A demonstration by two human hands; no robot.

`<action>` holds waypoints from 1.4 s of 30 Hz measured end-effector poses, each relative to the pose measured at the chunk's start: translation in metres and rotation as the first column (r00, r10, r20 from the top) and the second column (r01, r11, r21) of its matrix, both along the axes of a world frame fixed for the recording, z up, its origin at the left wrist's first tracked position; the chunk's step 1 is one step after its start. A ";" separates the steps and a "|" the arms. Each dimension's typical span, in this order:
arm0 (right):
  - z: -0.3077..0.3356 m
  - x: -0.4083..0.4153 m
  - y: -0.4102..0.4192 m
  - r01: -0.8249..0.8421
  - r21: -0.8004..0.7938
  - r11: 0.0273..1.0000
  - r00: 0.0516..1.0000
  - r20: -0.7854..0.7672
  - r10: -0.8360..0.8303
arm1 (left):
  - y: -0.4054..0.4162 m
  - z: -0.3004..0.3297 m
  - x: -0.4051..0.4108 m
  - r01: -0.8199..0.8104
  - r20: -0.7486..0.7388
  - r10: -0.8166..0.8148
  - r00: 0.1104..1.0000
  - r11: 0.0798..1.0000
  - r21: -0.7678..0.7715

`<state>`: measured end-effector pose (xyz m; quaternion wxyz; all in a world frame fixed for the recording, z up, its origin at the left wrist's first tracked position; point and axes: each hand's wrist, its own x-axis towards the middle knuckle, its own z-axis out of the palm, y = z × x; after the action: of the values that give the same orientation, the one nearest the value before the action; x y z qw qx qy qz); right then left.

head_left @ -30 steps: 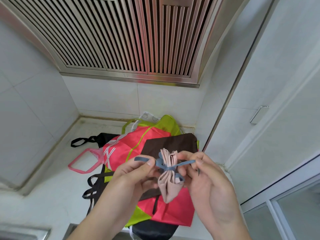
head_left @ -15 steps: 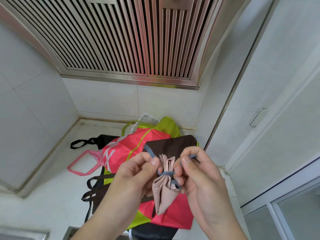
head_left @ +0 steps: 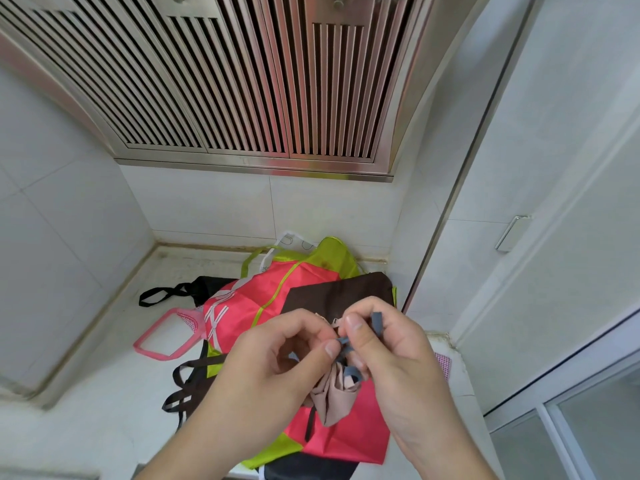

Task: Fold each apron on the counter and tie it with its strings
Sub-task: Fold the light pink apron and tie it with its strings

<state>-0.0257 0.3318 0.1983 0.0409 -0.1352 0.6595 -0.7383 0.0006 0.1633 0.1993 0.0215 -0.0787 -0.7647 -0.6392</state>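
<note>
Held above the pile of unfolded aprons (head_left: 277, 306) near the counter's (head_left: 114, 393) back right corner, the folded pink apron (head_left: 334, 393) hung between both hands. The left hand (head_left: 277, 358) and right hand (head_left: 391, 355) each pinched its grey strings (head_left: 376, 322); a slipped end would likely loosen the knot.

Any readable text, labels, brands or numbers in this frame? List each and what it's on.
None readable.
White apron at the back of the pile: dark outline marks, too small to tell whether they are letters.
Red apron: white bow-like pattern, not text.
Range hood: no label visible.
</note>
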 end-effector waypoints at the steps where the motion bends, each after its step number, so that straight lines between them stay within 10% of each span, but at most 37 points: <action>1: -0.002 -0.001 0.000 0.010 0.001 1.000 1.000 0.029 -0.010 | -0.001 0.000 0.000 0.008 0.020 -0.009 1.000 1.000 0.014; 23: -0.002 -0.008 0.001 -0.149 0.078 0.986 0.989 0.025 0.148 | 0.008 -0.007 -0.004 -0.288 -0.306 0.272 0.912 0.957 -0.010; 33: 0.008 -0.011 0.009 -0.251 0.179 0.951 0.965 0.118 0.232 | 0.006 -0.007 -0.002 -0.147 0.242 0.039 0.969 0.884 0.444; 42: 0.002 -0.005 0.006 -0.136 0.239 0.961 0.989 0.081 0.120 | 0.005 -0.001 -0.001 -0.098 0.277 -0.042 0.960 0.876 0.471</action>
<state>-0.0303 0.3382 0.2004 0.1265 -0.1474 0.7334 -0.6515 -0.0005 0.1682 0.1981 -0.0580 0.0309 -0.5784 -0.8131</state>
